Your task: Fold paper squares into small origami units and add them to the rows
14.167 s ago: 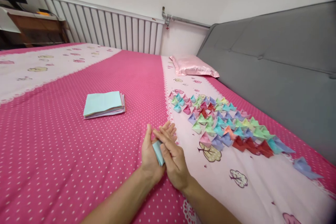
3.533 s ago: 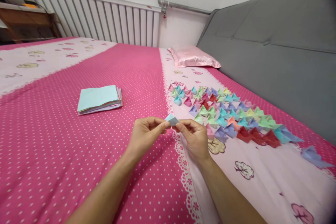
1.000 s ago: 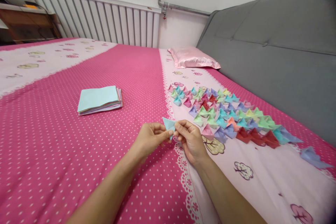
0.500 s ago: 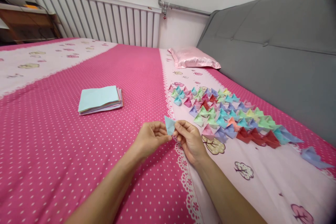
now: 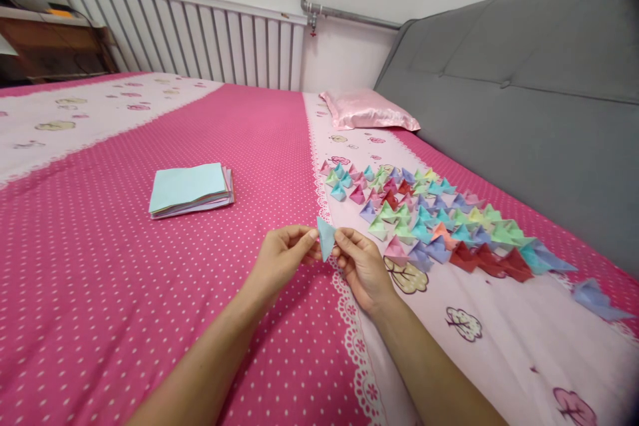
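A small piece of light blue folded paper (image 5: 326, 239) is held up between my two hands above the bed, its folds making a narrow pointed shape. My right hand (image 5: 363, 265) pinches its right side between thumb and fingers. On the other side, my left hand (image 5: 283, 258) is closed, thumb against fingers at the paper's left edge; the fingertips behind are partly hidden. To the right of my right hand, many folded paper boats in several colours stand in rows, among them a dark red boat (image 5: 516, 265) and a pink boat (image 5: 396, 249).
A stack of coloured paper sheets (image 5: 190, 183), light blue on top, lies on the pink dotted bedspread (image 5: 124, 293) at the left. Farther back are a pink pillow (image 5: 372, 110), a grey headboard (image 5: 524, 73) and a white radiator (image 5: 200, 33). One blue boat (image 5: 599, 299) sits apart at right.
The folded paper has turned and now looks narrower. My left thumb has moved up from the paper's lower tip to its left edge. My right hand keeps its grip.
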Demonstrator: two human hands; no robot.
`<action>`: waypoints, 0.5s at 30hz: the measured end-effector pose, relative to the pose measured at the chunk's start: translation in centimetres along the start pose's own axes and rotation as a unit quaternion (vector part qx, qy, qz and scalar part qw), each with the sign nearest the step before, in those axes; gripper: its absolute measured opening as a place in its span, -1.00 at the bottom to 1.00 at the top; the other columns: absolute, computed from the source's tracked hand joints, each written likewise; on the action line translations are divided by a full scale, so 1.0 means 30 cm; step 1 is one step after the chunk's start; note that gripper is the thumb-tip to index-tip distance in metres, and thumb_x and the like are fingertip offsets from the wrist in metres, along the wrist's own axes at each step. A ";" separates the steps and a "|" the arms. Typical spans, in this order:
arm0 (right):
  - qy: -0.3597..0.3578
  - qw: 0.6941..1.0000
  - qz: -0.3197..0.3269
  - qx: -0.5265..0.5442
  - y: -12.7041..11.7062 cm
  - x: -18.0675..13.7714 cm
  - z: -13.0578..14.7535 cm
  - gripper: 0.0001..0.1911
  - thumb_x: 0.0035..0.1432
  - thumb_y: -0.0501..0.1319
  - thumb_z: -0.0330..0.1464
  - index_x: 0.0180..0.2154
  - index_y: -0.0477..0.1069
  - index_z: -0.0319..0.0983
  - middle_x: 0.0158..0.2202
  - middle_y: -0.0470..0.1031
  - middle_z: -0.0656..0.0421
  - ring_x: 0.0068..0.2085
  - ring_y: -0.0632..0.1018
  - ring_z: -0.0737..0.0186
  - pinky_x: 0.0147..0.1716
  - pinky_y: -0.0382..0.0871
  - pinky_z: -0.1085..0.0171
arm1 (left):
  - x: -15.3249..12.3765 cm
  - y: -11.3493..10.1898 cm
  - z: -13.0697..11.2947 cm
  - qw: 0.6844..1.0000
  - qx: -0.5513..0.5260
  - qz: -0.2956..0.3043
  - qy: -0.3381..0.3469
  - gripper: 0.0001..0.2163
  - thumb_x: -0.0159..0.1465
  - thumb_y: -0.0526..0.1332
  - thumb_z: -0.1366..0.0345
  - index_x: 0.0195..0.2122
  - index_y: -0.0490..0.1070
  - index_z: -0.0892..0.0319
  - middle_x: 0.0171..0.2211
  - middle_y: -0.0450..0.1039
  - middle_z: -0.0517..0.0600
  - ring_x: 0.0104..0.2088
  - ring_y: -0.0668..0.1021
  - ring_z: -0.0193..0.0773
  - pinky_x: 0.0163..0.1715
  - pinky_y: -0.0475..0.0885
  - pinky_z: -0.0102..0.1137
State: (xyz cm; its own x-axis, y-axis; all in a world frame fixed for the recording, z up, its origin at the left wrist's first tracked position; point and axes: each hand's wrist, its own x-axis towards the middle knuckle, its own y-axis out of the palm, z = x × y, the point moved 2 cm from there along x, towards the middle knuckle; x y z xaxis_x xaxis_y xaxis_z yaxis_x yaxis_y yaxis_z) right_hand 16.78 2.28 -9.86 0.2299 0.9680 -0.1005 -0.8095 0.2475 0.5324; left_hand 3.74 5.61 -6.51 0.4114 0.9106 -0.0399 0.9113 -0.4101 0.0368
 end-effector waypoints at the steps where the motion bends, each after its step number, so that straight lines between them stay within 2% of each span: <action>1: 0.006 1.000 0.001 0.006 0.000 0.001 -0.001 -0.81 -0.14 0.35 -0.33 -0.43 0.43 -0.27 -0.58 0.38 0.29 -0.57 0.35 0.52 -0.67 0.15 0.56 | 0.000 0.000 -0.002 1.000 -0.011 -0.002 -0.001 -0.78 0.07 0.22 0.19 -0.41 0.47 0.27 -0.56 0.47 -0.03 -0.54 0.46 -0.38 -0.46 0.34 -0.47; 7: 0.021 1.000 0.008 0.010 0.001 0.001 -0.004 -0.79 -0.14 0.35 -0.32 -0.43 0.42 -0.28 -0.61 0.36 0.30 -0.60 0.34 0.54 -0.67 0.13 0.57 | -0.002 0.003 -0.005 0.999 -0.038 -0.006 -0.001 -0.83 0.03 0.24 0.33 -0.35 0.46 0.27 -0.57 0.47 -0.05 -0.55 0.46 -0.39 -0.48 0.34 -0.48; 11: 0.024 1.000 0.008 -0.008 0.002 -0.001 -0.006 -0.77 -0.15 0.35 -0.31 -0.43 0.42 -0.28 -0.63 0.36 0.30 -0.61 0.34 0.52 -0.69 0.13 0.55 | 0.000 0.002 -0.005 0.999 -0.031 -0.012 -0.004 -0.86 0.02 0.22 0.37 -0.37 0.46 0.27 -0.57 0.47 -0.05 -0.56 0.46 -0.39 -0.49 0.34 -0.47; 15: 0.023 0.999 0.013 -0.020 0.004 -0.003 -0.007 -0.78 -0.13 0.35 -0.31 -0.42 0.41 -0.28 -0.63 0.37 0.29 -0.62 0.34 0.52 -0.69 0.13 0.54 | 0.004 0.003 0.000 1.000 -0.002 0.000 0.023 -0.84 0.03 0.20 0.37 -0.36 0.47 0.28 -0.54 0.48 -0.04 -0.55 0.47 -0.39 -0.48 0.35 -0.49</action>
State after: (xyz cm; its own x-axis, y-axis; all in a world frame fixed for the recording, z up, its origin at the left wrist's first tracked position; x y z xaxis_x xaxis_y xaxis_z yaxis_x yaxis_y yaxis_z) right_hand 16.56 2.23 -9.96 0.1842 0.9748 -0.1258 -0.8366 0.2226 0.5006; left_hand 3.89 5.67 -6.52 0.4102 0.9120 0.0057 0.9111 -0.4101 0.0405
